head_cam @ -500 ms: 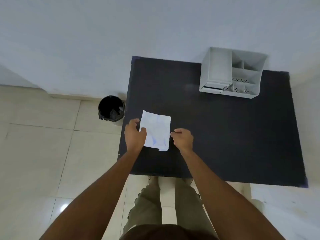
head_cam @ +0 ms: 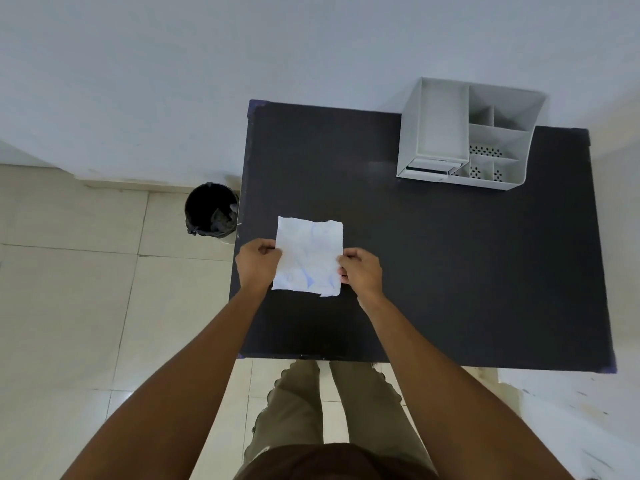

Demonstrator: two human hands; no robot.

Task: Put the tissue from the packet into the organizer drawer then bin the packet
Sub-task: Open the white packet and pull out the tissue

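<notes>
A white tissue packet with faint blue print is held flat just above the left part of the black table. My left hand pinches its left edge and my right hand pinches its right edge. The grey plastic organizer stands at the table's back right, with a long tray compartment, several small perforated compartments and a small drawer at its front left. I cannot tell whether any tissue is inside the packet.
A black bin with a dark liner stands on the tiled floor just left of the table, near the wall. White wall runs behind the table. My legs stand at the table's front edge.
The packet now sits straighter between my hands, and both hands have shifted slightly on its side edges. The bin and organizer have not moved.
</notes>
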